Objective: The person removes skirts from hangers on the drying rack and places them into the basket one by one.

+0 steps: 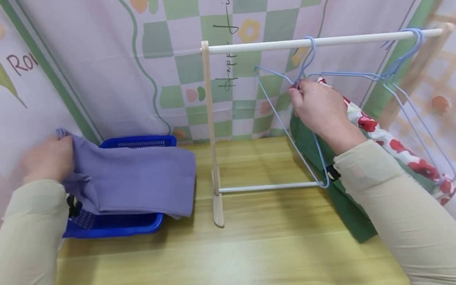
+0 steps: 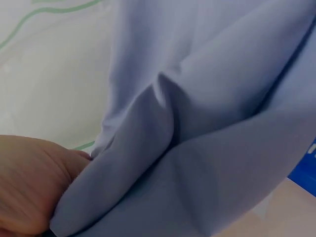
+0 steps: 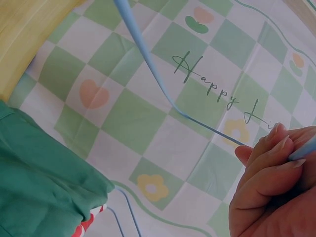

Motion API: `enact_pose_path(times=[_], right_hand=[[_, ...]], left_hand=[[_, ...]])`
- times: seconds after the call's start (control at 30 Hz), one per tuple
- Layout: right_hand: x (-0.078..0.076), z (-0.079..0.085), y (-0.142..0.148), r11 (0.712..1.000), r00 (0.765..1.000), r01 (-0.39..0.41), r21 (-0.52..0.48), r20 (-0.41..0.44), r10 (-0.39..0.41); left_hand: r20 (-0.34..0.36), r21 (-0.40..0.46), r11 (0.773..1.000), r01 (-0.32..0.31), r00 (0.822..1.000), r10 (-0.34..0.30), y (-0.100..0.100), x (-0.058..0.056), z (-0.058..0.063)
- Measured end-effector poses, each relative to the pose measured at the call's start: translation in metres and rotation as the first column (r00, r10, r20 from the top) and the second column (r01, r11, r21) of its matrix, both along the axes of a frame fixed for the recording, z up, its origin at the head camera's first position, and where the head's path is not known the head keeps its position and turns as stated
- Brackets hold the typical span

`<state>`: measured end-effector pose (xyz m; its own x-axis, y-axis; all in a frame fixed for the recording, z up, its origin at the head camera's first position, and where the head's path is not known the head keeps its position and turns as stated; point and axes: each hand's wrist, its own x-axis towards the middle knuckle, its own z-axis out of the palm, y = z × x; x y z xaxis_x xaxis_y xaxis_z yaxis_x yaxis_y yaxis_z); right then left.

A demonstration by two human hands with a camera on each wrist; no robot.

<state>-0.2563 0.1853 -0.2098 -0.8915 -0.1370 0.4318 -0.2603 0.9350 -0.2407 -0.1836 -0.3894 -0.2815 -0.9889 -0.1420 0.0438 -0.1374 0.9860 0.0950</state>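
My left hand (image 1: 50, 159) grips one end of a folded purple-blue garment (image 1: 139, 179), which lies draped across a blue plastic basket (image 1: 119, 231). Its folds fill most of the left wrist view, with the fingers partly hidden behind the cloth. My right hand (image 1: 322, 109) holds a light blue wire hanger (image 3: 149, 61) at its neck, just below the hook. That hook sits over the white upper rod (image 1: 245, 47) of a small clothes rack, and no garment hangs on this hanger. Right behind it are a green garment (image 1: 349, 209) and a white garment with red flowers (image 1: 397, 148).
More blue hangers (image 1: 419, 43) hang at the right end of the rod. The rack's wooden post (image 1: 211, 117) stands between basket and hangers, with a white lower bar (image 1: 267, 187) near the wooden table (image 1: 236, 256). Printed curtains (image 1: 182, 35) enclose the back and sides.
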Motion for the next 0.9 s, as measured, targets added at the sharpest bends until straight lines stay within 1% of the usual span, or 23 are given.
enact_pose_path(times=[0.1,0.33,0.53,0.67,0.83,0.9], right_hand=[[0.0,0.0,0.0,1.0,1.0,-0.001,-0.001,0.004,0.001],[0.001,0.0,0.0,1.0,1.0,-0.002,0.002,-0.001,0.002],[0.001,0.0,0.0,1.0,1.0,-0.009,-0.002,0.002,0.009],[0.002,0.0,0.0,1.0,1.0,-0.01,-0.004,0.019,0.01],[0.002,0.001,0.0,1.0,0.999,-0.006,-0.001,0.035,0.006],[0.002,0.001,0.0,1.0,0.999,-0.006,0.0,0.036,0.006]], left_hand=[[-0.014,-0.03,1.0,0.0,1.0,0.0,0.002,0.0,-0.002],[-0.078,-0.04,0.999,-0.023,0.997,0.02,0.004,-0.001,-0.009],[-0.123,-0.069,0.997,-0.047,0.992,0.038,0.005,-0.005,-0.015],[-0.126,-0.076,0.996,-0.036,0.992,0.027,0.007,-0.007,-0.017],[-0.098,-0.105,0.994,-0.011,0.995,0.001,0.013,-0.007,-0.023],[-0.081,-0.096,0.995,-0.01,0.997,0.003,0.016,-0.006,-0.024]])
